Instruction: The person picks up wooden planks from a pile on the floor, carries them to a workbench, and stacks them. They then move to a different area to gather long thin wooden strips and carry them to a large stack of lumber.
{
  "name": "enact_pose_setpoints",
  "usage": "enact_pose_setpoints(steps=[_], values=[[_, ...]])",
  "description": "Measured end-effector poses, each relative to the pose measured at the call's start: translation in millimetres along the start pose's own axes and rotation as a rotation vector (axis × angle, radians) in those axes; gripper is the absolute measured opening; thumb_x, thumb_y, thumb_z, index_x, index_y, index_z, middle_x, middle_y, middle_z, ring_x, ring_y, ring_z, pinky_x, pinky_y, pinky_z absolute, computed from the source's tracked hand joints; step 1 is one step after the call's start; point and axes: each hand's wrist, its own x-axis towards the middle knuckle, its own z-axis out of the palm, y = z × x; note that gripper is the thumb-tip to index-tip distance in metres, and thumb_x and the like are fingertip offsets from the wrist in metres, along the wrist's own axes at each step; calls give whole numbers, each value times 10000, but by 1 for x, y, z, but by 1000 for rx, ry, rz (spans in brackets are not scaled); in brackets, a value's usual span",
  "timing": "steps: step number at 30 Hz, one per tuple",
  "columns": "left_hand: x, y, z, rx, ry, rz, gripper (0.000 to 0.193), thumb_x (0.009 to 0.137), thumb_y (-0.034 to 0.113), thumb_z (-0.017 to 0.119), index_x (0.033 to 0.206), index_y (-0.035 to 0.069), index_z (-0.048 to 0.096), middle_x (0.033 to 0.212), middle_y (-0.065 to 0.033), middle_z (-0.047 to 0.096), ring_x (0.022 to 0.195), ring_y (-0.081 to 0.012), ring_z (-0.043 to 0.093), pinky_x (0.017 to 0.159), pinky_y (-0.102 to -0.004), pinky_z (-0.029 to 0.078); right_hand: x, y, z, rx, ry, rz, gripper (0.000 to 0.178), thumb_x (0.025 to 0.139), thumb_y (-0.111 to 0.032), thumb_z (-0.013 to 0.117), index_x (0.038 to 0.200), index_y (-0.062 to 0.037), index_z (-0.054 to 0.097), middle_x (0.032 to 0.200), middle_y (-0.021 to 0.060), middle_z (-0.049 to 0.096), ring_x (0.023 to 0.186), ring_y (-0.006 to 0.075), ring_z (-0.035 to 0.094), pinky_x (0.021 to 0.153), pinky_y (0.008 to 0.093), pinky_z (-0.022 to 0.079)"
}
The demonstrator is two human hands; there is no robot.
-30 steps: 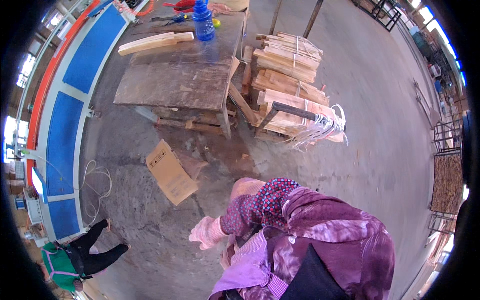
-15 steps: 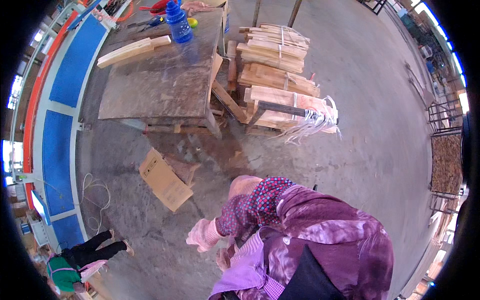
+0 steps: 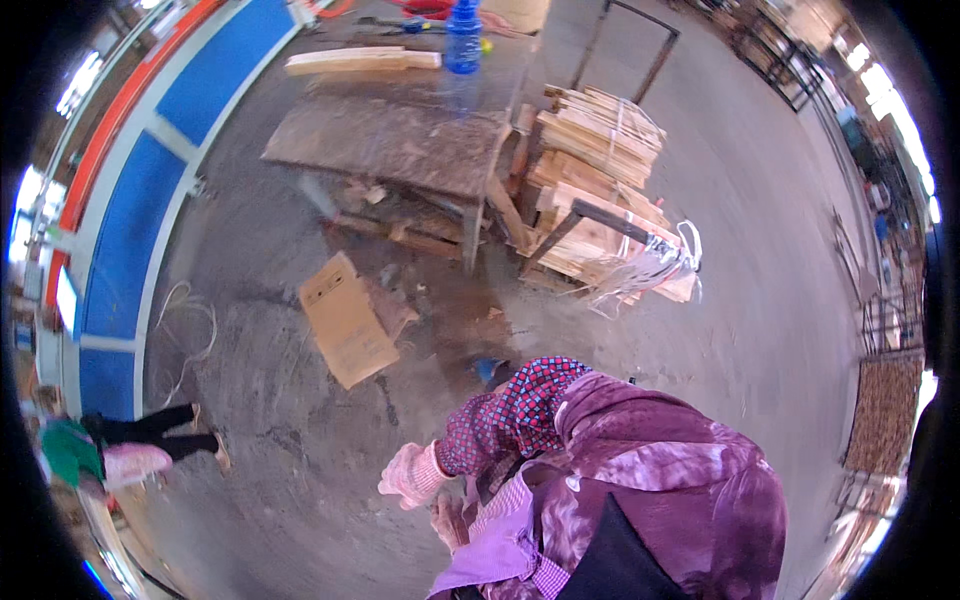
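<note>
My right hand (image 3: 408, 476), in a pale pink knitted glove, hangs out in front of my body at the end of a red-and-blue checked sleeve (image 3: 468, 437). Its fingers are bunched and blurred, and no object shows in it. Close beside it, lower in the picture, is my left hand (image 3: 450, 520), partly covered by lavender cloth (image 3: 487, 563); its fingers are hard to make out. Whether the two hands touch cannot be seen. Below them lies grey concrete floor. A flattened cardboard box (image 3: 348, 322) on the floor is the nearest loose thing, ahead of the hands.
A worn wooden table (image 3: 390, 145) stands ahead, bearing wood strips (image 3: 362, 60) and a blue bottle (image 3: 463, 38). Tied wood bundles (image 3: 600, 150) rest beside it on a metal-framed rack (image 3: 610, 218). A blue-panelled machine (image 3: 120, 235) lines the left; a person in green (image 3: 70, 452) is there.
My view has shifted: the table and bundles sit farther right, and the other person farther left. The gloved right hand keeps nearly the same place before my body.
</note>
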Motion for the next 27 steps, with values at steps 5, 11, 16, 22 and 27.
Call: enact_pose_setpoints(steps=[5,11,16,22,27], values=[[-5,-71,-104,-43,82,-36,158,891,195,675,990,93,607,847,-32,589,765,-205,594,615,-354,490,60,-61,73,-142,-103,-170,435,827,-399,651,1120,-81,601,1081,135,656,1004,358,661,745,511,553],[-41,-185,-284,764,187,141,107,866,184,656,917,109,601,778,-54,577,753,-252,603,616,-401,495,124,-158,181,-48,-147,-204,479,863,-395,598,1245,-107,572,1139,150,654,1067,363,641,833,526,529],[-91,-293,-424,-373,631,103,44,825,163,627,812,134,596,767,-105,579,732,-282,603,666,-464,492,175,-256,234,-231,-405,-326,555,867,-437,606,1328,-133,555,1268,197,608,1199,348,577,982,471,473],[-173,-331,-488,-373,1101,44,118,802,190,633,780,75,652,748,-152,630,749,-298,654,668,-469,516,243,-319,355,-247,-562,-345,628,841,-502,636,1312,-93,561,1199,188,629,1122,365,608,953,454,489],[-182,-391,-495,635,843,-463,202,703,263,709,682,62,695,711,-182,686,791,-330,716,691,-472,558,357,-402,414,-390,-703,-804,609,803,-492,697,1210,-50,598,1171,204,616,1091,376,613,932,438,502]])
